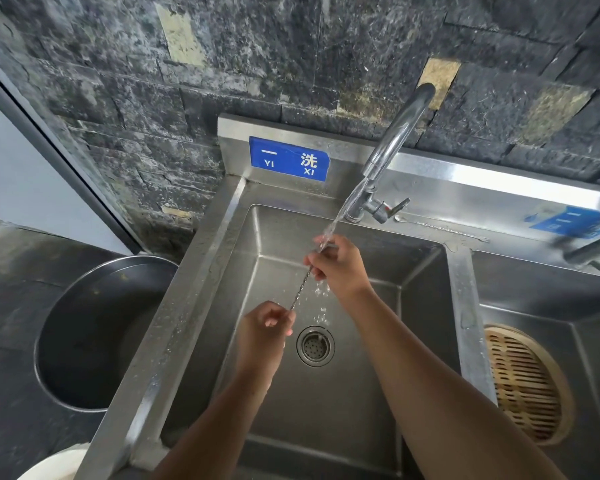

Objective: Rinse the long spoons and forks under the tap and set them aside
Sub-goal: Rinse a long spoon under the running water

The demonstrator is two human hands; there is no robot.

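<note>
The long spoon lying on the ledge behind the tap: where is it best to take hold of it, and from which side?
Probably pinch the spoon at mid-stem from above: it lies flat along the ledge, thin and twisted, clear of the tap.

Count at the sink: 2 long utensils, 2 hands

1 twisted-stem utensil held betw. left hand & right hand; 1 more utensil on far ledge. 2 basins: left basin, right basin. 2 taps: tap, 2nd tap at right. 2 blue labels. 1 drain, 1 bamboo steamer, 1 metal pot left.
</note>
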